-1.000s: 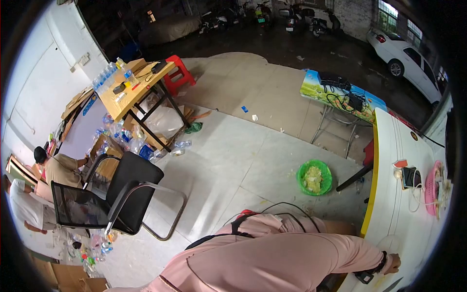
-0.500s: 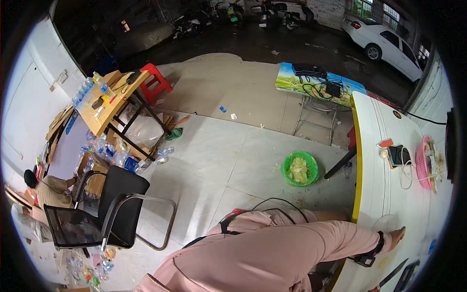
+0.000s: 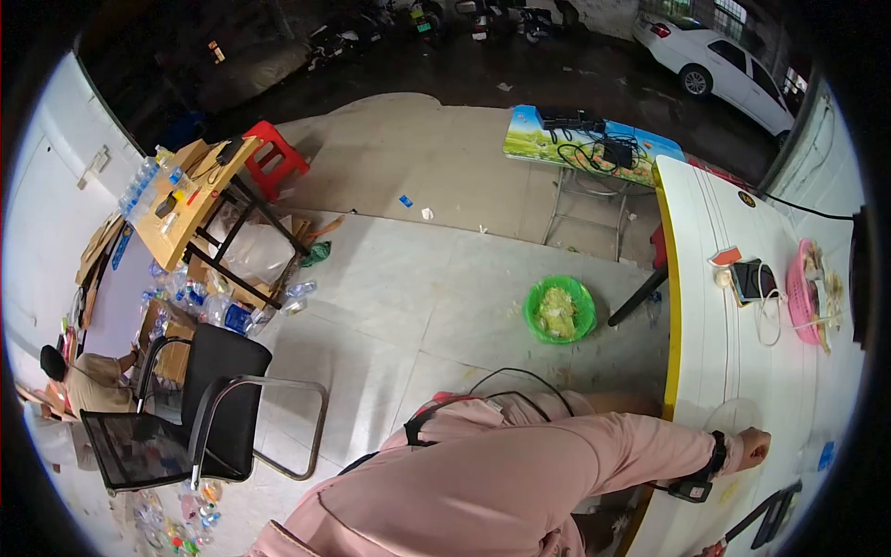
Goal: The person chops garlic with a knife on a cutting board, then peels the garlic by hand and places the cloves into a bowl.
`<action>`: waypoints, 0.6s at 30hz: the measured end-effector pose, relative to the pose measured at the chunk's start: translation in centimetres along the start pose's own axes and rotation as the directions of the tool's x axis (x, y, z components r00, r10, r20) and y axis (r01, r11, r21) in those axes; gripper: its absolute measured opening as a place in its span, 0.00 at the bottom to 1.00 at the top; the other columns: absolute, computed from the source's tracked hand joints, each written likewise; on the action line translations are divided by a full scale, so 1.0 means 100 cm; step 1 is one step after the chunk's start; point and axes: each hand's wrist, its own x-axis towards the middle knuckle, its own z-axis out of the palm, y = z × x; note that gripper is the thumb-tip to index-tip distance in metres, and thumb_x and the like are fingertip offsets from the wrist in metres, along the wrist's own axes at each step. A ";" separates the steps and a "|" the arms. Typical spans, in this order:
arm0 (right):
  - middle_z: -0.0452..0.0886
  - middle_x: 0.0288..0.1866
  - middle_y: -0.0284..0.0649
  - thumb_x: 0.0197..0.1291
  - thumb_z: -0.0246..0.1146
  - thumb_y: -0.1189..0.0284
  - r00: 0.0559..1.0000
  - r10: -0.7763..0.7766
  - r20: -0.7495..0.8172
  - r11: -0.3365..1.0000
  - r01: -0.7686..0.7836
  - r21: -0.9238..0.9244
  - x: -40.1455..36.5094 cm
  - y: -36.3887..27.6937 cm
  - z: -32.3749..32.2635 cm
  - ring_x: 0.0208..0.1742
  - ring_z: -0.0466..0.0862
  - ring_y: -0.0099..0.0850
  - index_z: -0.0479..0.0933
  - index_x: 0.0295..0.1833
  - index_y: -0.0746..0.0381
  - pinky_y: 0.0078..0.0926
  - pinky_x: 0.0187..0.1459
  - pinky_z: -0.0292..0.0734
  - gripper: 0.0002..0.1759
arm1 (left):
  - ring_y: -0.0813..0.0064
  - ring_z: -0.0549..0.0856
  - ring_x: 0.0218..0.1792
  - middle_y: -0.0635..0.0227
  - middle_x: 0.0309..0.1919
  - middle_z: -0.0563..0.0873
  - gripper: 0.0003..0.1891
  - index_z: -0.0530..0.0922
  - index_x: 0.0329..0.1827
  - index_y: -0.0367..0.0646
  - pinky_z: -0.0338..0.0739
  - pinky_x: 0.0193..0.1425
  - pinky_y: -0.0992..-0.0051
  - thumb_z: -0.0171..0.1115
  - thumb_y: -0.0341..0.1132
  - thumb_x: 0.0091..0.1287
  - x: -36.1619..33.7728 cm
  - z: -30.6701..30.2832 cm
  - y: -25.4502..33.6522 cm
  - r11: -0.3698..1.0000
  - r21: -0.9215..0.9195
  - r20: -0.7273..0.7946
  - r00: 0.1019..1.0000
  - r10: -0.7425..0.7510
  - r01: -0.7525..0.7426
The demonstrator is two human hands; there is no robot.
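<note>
My left hand point(image 3: 754, 448) is over the white table point(image 3: 715, 325), its fingers curled into a closed fist. I cannot make out whether anything is inside it. A black band and a small black device point(image 3: 691, 489) sit at that wrist, below a pink sleeve. Beside the hand lies a clear round plastic piece point(image 3: 731, 415). A knife point(image 3: 754, 517) with a dark blade slants up from the lower edge, a bit of red at its handle end. My right hand is out of the picture. A flat black object point(image 3: 778, 516) lies by the blade.
A pink basket point(image 3: 804, 295), a phone-like black object point(image 3: 754, 281) and a white cable are farther along the table. A green-lined bin point(image 3: 559, 309) stands on the floor. Left are a black chair point(image 3: 225, 404), a wooden table point(image 3: 190, 209) and a person point(image 3: 97, 381) by bottles.
My left hand's fingers have gone from stretched out to curled. The knife blade has turned and now comes nearer the flat black object. The whole view has shifted slightly.
</note>
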 end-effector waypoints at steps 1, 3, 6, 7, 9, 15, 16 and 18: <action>0.86 0.37 0.43 0.64 0.66 0.71 1.000 -0.014 -0.022 1.000 0.014 -0.002 0.002 0.002 0.000 0.33 0.83 0.27 0.81 0.51 0.69 0.22 0.32 0.79 0.14 | 0.56 0.79 0.29 0.59 0.23 0.79 0.06 0.73 0.24 0.41 0.70 0.32 0.64 0.62 0.24 0.49 0.000 -0.001 0.000 1.000 -0.006 -0.002 1.000 -0.004 0.004; 0.86 0.38 0.43 0.63 0.67 0.72 0.999 0.002 -0.039 1.000 -0.002 -0.004 0.005 0.006 0.000 0.34 0.83 0.28 0.81 0.51 0.69 0.23 0.33 0.79 0.15 | 0.56 0.79 0.28 0.59 0.23 0.80 0.09 0.73 0.25 0.41 0.71 0.32 0.63 0.68 0.28 0.51 -0.001 -0.004 0.003 0.997 -0.044 0.004 0.998 -0.063 0.063; 0.87 0.40 0.44 0.62 0.68 0.73 0.998 -0.002 -0.067 1.000 0.000 -0.021 0.006 0.010 0.000 0.35 0.83 0.28 0.81 0.51 0.70 0.23 0.36 0.80 0.15 | 0.55 0.80 0.26 0.59 0.21 0.81 0.12 0.75 0.23 0.39 0.72 0.32 0.62 0.71 0.34 0.53 -0.004 -0.006 0.012 0.999 0.015 -0.001 0.999 -0.052 0.052; 0.87 0.40 0.45 0.61 0.69 0.73 0.997 -0.021 -0.076 0.999 0.018 -0.034 0.006 0.011 -0.001 0.36 0.83 0.29 0.81 0.51 0.70 0.23 0.37 0.80 0.16 | 0.55 0.80 0.26 0.59 0.21 0.81 0.12 0.75 0.23 0.39 0.72 0.32 0.62 0.71 0.34 0.53 -0.004 -0.008 0.014 0.998 0.004 -0.001 0.998 -0.060 0.060; 0.87 0.41 0.45 0.61 0.69 0.74 0.996 0.022 -0.091 0.999 -0.026 -0.041 0.007 0.013 -0.003 0.36 0.84 0.28 0.81 0.51 0.70 0.23 0.38 0.80 0.16 | 0.54 0.82 0.24 0.58 0.19 0.82 0.15 0.76 0.20 0.37 0.74 0.33 0.60 0.70 0.39 0.55 -0.002 -0.017 0.023 0.981 0.169 0.184 0.974 -0.129 0.098; 0.86 0.39 0.44 0.62 0.67 0.73 0.991 -0.001 -0.135 0.994 -0.014 -0.112 0.004 0.005 0.003 0.35 0.83 0.28 0.81 0.50 0.71 0.22 0.37 0.79 0.14 | 0.49 0.83 0.28 0.57 0.20 0.82 0.12 0.77 0.24 0.36 0.75 0.36 0.57 0.58 0.33 0.64 0.001 -0.012 0.023 0.970 0.242 0.210 0.977 -0.044 -0.008; 0.86 0.37 0.43 0.63 0.66 0.73 0.988 -0.018 -0.151 0.992 -0.001 -0.122 0.005 0.006 0.000 0.34 0.82 0.28 0.81 0.49 0.71 0.23 0.37 0.79 0.13 | 0.49 0.83 0.28 0.57 0.20 0.82 0.12 0.77 0.24 0.36 0.75 0.36 0.57 0.58 0.33 0.64 -0.001 -0.008 0.020 0.974 0.224 0.223 0.974 -0.039 -0.012; 0.85 0.35 0.42 0.63 0.67 0.72 0.985 0.023 -0.171 0.992 -0.044 -0.117 0.002 -0.004 0.002 0.33 0.81 0.28 0.81 0.49 0.71 0.23 0.37 0.78 0.14 | 0.48 0.82 0.29 0.56 0.22 0.81 0.03 0.75 0.33 0.40 0.73 0.36 0.55 0.56 0.29 0.64 -0.002 -0.014 0.025 1.000 -0.004 0.130 0.991 0.016 -0.015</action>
